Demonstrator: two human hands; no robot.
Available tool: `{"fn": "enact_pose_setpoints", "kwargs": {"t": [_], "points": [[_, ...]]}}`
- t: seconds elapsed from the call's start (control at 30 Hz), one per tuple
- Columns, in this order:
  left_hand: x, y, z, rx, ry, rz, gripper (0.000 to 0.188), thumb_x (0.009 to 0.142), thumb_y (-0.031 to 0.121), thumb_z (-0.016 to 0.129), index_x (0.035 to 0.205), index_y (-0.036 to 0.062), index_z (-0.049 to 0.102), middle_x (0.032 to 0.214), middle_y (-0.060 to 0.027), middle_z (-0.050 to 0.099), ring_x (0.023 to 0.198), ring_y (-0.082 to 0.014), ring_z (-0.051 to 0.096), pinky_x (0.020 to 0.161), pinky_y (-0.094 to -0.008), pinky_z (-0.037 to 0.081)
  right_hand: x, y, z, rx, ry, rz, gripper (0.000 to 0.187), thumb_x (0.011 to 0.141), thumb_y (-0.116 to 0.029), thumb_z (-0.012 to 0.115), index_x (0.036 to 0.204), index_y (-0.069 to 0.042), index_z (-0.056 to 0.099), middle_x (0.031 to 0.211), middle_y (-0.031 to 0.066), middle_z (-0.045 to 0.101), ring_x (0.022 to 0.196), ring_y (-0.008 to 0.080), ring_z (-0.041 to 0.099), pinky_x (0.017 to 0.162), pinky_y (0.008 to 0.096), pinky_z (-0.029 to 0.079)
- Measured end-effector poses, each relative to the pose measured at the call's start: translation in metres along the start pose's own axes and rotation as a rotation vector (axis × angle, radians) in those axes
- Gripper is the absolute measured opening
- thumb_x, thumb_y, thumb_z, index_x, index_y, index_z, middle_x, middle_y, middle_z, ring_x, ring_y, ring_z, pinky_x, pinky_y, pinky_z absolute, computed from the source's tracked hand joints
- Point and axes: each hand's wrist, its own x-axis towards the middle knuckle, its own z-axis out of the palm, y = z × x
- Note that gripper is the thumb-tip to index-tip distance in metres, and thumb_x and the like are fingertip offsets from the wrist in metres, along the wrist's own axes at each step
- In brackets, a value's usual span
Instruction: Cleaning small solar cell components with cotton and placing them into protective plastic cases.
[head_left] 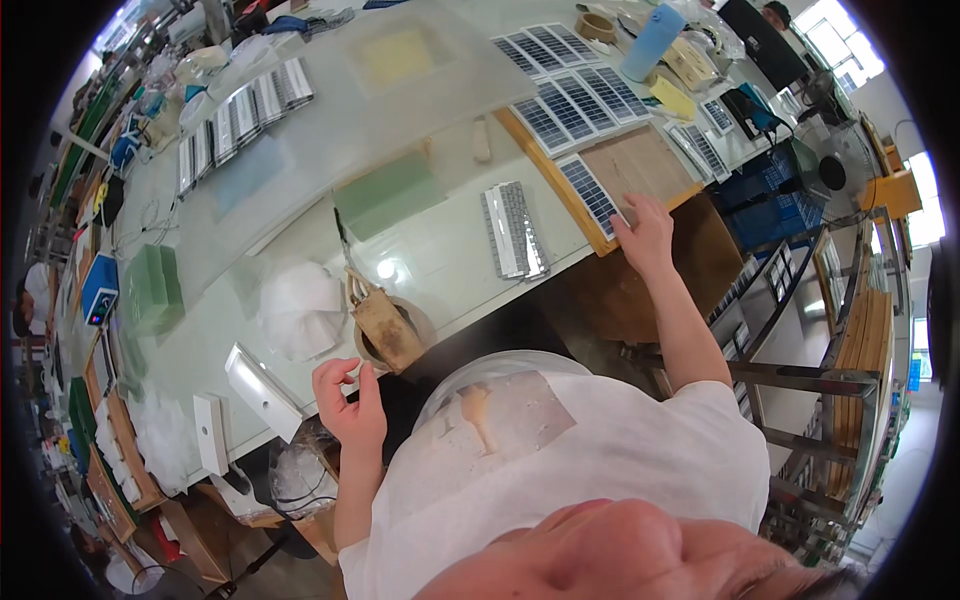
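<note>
Dark blue with pale lines, the small solar panel (pixel 588 195) lay at the fingertips of the right hand (pixel 648 235), along one side of a wood-edged board (pixel 640 162). That hand was partly open, fingers over the panel's near end; whether they pinched it or merely steadied it could not be told. The wooden edging perhaps helped keep the panel straight. Beyond the right hand, more solar panels (pixel 575 103) sat in close rows, probably to save room.

Left hand (pixel 350 402) hung near the body, fingers loosely curled, thumb by the forefinger, nothing seen in it. Just beyond it, a worn brown block (pixel 390 328) stood at the near edge of the worktop (pixel 450 285), likely for easy reach. Between the hands, farther out, silvery strips (pixel 515 232) lay bundled, apart from the board, presumably so as not to crowd it.
</note>
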Motion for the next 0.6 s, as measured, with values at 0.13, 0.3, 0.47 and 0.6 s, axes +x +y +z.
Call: {"fn": "enact_pose_setpoints", "kwargs": {"t": [0.13, 0.3, 0.47, 0.6], "points": [[-0.005, -0.002, -0.004, -0.039, 0.025, -0.027, 0.017, 0.079, -0.004, 0.066, 0.092, 0.0037, 0.059, 0.095, -0.0081, 0.055, 0.073, -0.0145, 0.047, 0.066, -0.0256, 0.041, 0.002, 0.001, 0.013, 0.142, -0.240, 0.199, 0.027, 0.078, -0.021, 0.065, 0.102, -0.009, 0.066, 0.097, 0.0087, 0.066, 0.103, 0.0308, 0.055, 0.091, 0.0433, 0.038], [-0.014, -0.006, -0.019, 0.002, 0.063, -0.066, 0.017, 0.079, -0.005, 0.066, 0.092, 0.0045, 0.060, 0.096, -0.0085, 0.056, 0.077, -0.0151, 0.050, 0.066, -0.0256, 0.042, 0.010, -0.013, 0.008, -0.118, -0.254, 0.107, 0.023, 0.081, -0.021, 0.061, 0.100, -0.011, 0.068, 0.096, 0.0089, 0.067, 0.100, 0.0287, 0.058, 0.092, 0.0440, 0.037], [-0.016, -0.011, -0.025, -0.003, 0.093, -0.048, 0.017, 0.078, -0.005, 0.066, 0.091, 0.0055, 0.060, 0.095, -0.0079, 0.057, 0.081, -0.0163, 0.053, 0.065, -0.0262, 0.043, 0.045, -0.069, -0.005, -0.465, -0.398, 0.084, 0.017, 0.087, -0.021, 0.052, 0.092, -0.009, 0.062, 0.090, 0.0111, 0.068, 0.094, 0.0275, 0.062, 0.097, 0.0568, 0.034], [-0.024, -0.011, -0.030, 0.017, 0.126, -0.016, 0.018, 0.078, -0.005, 0.067, 0.090, 0.0054, 0.060, 0.095, -0.0076, 0.058, 0.080, -0.0164, 0.054, 0.065, -0.0252, 0.044, 0.077, -0.119, 0.014, -0.128, -0.333, -0.099, 0.029, 0.086, -0.022, 0.059, 0.112, -0.010, 0.062, 0.090, 0.0127, 0.067, 0.096, 0.0307, 0.060, 0.094, 0.0460, 0.040]]}}
